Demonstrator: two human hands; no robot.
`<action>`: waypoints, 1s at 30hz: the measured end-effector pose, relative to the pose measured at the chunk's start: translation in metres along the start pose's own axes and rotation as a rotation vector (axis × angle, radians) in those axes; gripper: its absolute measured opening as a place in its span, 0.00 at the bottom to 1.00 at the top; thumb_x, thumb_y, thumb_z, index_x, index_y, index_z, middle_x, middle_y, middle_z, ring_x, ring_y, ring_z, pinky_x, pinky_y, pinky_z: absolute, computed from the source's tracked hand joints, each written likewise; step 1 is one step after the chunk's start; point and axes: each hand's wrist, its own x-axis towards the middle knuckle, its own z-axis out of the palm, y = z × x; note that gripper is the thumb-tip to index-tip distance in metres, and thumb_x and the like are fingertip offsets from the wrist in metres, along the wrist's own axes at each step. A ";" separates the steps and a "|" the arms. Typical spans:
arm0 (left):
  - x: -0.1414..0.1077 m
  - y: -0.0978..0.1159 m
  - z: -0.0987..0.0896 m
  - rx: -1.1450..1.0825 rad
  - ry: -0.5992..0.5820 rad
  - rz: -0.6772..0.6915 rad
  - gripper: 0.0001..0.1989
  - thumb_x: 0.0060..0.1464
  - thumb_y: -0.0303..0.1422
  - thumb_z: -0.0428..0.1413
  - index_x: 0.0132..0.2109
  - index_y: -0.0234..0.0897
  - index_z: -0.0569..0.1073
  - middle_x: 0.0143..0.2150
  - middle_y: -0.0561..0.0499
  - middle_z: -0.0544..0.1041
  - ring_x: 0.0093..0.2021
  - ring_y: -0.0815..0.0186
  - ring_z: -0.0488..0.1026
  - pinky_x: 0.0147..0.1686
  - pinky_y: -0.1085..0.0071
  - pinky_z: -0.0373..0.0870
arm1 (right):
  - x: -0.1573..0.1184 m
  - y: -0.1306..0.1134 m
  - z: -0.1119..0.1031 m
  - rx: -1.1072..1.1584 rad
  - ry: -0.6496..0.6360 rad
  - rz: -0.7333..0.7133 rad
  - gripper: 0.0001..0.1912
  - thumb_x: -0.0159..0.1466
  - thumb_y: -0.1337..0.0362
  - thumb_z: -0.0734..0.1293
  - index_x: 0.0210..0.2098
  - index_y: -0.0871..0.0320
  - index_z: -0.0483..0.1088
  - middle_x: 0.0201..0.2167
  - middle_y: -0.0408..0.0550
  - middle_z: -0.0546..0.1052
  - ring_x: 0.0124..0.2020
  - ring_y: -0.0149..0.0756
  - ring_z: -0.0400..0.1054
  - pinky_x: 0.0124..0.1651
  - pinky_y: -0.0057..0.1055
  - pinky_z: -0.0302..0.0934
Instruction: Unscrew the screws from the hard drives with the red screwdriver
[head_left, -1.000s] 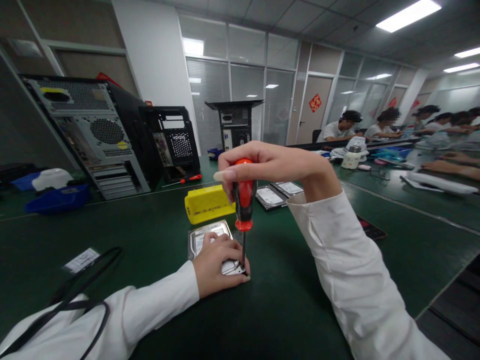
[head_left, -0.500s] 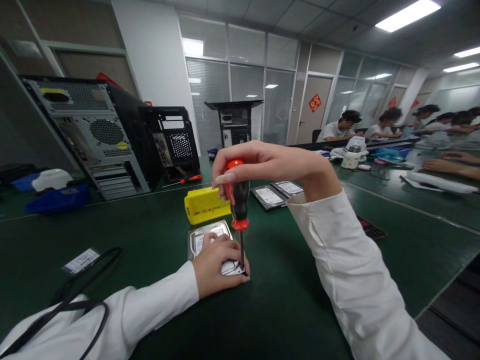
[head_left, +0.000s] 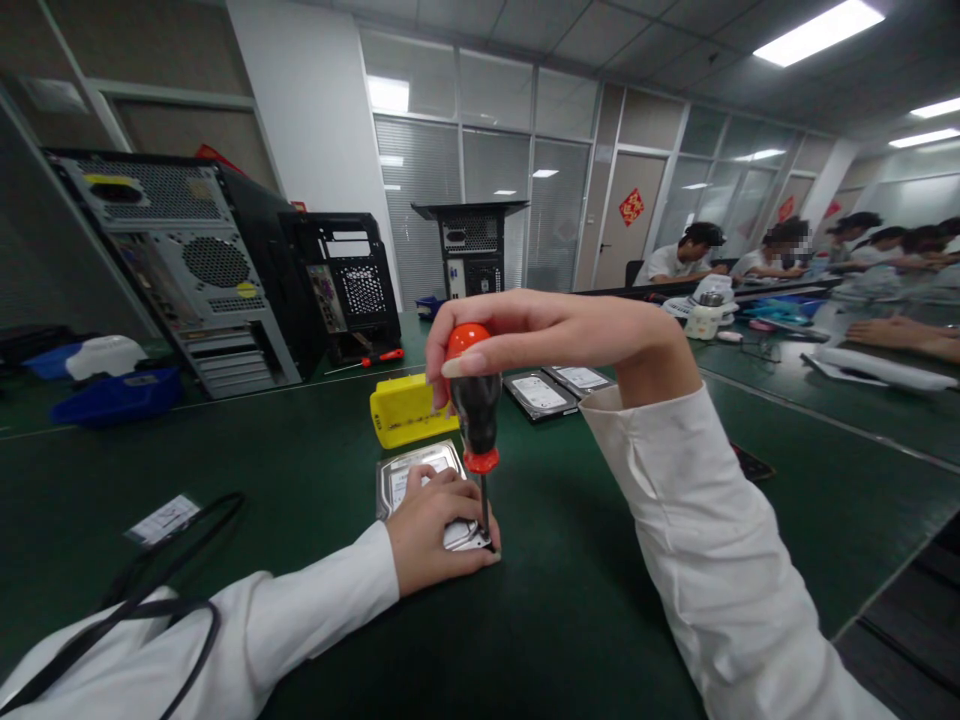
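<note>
Red-and-black screwdriver [head_left: 478, 412], near-upright in closed grip of right hand [head_left: 544, 338]; tip below, at near right corner of flat silver metal hard drive [head_left: 397, 483]; left hand [head_left: 439, 528], nearer, clasping it.

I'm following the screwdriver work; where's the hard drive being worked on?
In the head view, below and slightly left of centre: the hard drive lies on the green table under the left hand, in front of the yellow bin.
</note>
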 end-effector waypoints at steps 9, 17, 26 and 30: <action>0.000 -0.002 0.001 0.006 -0.017 0.001 0.04 0.48 0.36 0.61 0.34 0.44 0.77 0.40 0.54 0.75 0.45 0.58 0.68 0.45 0.60 0.46 | -0.002 -0.002 0.001 -0.146 0.080 0.009 0.07 0.61 0.66 0.64 0.32 0.64 0.61 0.32 0.43 0.69 0.31 0.22 0.65 0.29 0.17 0.62; -0.001 -0.001 -0.001 0.007 -0.028 -0.001 0.04 0.49 0.36 0.61 0.34 0.43 0.77 0.39 0.54 0.76 0.44 0.58 0.68 0.46 0.59 0.45 | -0.004 -0.008 0.001 -0.217 0.027 -0.004 0.07 0.62 0.66 0.63 0.36 0.66 0.66 0.34 0.44 0.71 0.31 0.21 0.65 0.30 0.16 0.60; -0.001 0.000 -0.001 -0.011 -0.016 -0.011 0.07 0.50 0.40 0.60 0.34 0.43 0.77 0.39 0.52 0.75 0.44 0.59 0.67 0.46 0.60 0.47 | -0.001 -0.013 0.006 -0.400 0.175 0.123 0.16 0.62 0.59 0.63 0.34 0.68 0.71 0.28 0.46 0.71 0.26 0.22 0.62 0.25 0.20 0.53; 0.000 -0.001 0.000 0.008 0.000 0.003 0.05 0.50 0.38 0.61 0.34 0.44 0.77 0.38 0.53 0.75 0.44 0.59 0.68 0.46 0.60 0.47 | 0.004 -0.010 0.008 -0.480 0.276 0.220 0.19 0.62 0.55 0.62 0.33 0.67 0.72 0.26 0.46 0.71 0.24 0.23 0.61 0.24 0.22 0.52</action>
